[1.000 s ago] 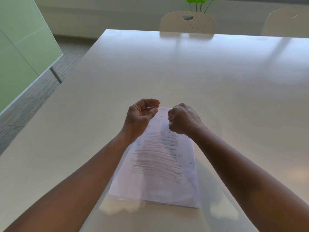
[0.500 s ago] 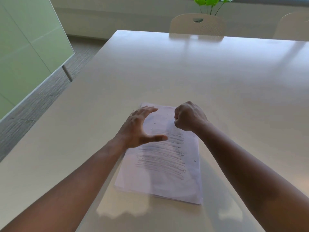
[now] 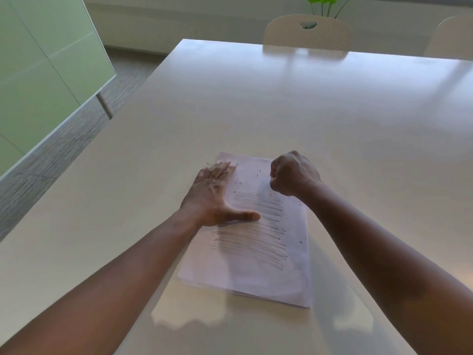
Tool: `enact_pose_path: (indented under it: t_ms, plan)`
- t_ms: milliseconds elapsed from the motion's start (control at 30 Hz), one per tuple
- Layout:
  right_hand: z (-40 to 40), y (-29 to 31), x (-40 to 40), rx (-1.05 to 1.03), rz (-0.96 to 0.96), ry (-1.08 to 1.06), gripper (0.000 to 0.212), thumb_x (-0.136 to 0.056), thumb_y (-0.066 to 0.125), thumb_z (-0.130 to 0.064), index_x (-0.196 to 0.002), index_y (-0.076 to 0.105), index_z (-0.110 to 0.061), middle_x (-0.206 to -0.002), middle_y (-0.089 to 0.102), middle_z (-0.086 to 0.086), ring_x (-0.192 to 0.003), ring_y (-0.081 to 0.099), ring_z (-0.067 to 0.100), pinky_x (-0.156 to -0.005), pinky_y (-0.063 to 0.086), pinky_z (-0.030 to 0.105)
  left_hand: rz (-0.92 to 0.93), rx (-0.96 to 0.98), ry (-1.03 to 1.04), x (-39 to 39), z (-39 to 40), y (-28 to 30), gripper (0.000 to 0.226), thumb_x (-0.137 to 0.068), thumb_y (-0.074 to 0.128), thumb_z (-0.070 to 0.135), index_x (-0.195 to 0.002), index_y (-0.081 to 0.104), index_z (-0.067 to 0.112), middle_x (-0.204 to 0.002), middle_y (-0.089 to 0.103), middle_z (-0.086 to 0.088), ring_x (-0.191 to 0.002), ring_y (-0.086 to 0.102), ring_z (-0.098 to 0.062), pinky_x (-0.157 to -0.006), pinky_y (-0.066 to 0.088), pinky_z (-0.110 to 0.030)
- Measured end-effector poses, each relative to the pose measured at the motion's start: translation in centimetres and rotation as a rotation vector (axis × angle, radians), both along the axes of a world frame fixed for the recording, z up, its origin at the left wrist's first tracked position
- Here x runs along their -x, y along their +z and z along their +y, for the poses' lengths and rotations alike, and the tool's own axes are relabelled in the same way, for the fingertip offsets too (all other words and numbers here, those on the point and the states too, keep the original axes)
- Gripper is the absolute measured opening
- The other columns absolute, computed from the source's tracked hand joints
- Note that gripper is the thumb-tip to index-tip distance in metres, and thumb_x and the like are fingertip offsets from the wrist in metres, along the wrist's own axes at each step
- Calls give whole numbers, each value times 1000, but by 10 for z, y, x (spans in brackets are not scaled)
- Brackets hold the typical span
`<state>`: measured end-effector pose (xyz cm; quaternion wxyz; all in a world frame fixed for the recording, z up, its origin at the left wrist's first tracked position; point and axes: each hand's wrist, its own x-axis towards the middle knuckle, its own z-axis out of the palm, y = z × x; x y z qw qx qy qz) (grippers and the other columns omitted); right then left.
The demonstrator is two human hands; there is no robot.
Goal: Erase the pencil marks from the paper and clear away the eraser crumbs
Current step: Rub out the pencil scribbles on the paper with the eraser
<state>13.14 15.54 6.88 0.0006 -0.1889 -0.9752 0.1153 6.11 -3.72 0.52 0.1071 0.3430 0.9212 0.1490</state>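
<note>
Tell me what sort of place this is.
Probably an office meeting room. A long pale table has matching perforated-back chairs pushed in at its far side, a frosted glass partition stands on the left over grey carpet, and a green plant sits beyond the chairs.

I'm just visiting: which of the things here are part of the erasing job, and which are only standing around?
Part of the job:
- paper, a thin stack with pencil marks
- eraser crumbs at its far end
- left hand, pressed flat on the paper
- right hand, fisted; what it holds is hidden

Just there:
- table
- chairs
- green plant
- glass partition
</note>
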Motion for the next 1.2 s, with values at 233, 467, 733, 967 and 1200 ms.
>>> enact_pose_path:
  t_ms: [233,467,733,967,1200]
  plan:
    - [-14,-4,3,56,138,38,16,-76,57,-8,-76,71,-16,-89,69,2,-79,62,25,-64,48,24,4,48,-15,0,1,1,145,-41,35,111,-164,9,37,-172,-1,10,-157,-9,-11,-128,-5,-40]
    - [-29,-23,-1,257,345,356,12,-81,73,-10,-73,79,-16,-64,58,-12,-54,51,4,-59,45,22,-9,114,-51,0,2,1,153,-39,38,111,-164,-3,35,-171,-14,9,-155,-21,-8,-127,-12,-42]
    - [-37,-36,-9,275,336,517,12,-74,70,-5,-70,78,-12,-67,67,1,-55,59,18,-58,50,32,2,115,-72,0,4,3,155,-36,33,109,-165,-3,30,-172,-16,6,-155,-22,-10,-126,-12,-43]
    - [-31,-39,1,250,415,486,14,-74,72,-1,-71,79,-12,-68,69,1,-55,60,18,-54,53,34,0,105,-78,1,2,2,156,-38,36,111,-165,-4,30,-171,-16,5,-155,-23,-10,-126,-14,-44]
    - [-40,-34,-15,326,307,643,9,-74,74,-6,-72,79,-13,-68,69,2,-55,61,14,-56,50,26,29,95,-78,2,3,-1,151,-39,33,105,-165,-1,29,-172,-13,2,-157,-18,-12,-127,-10,-44]
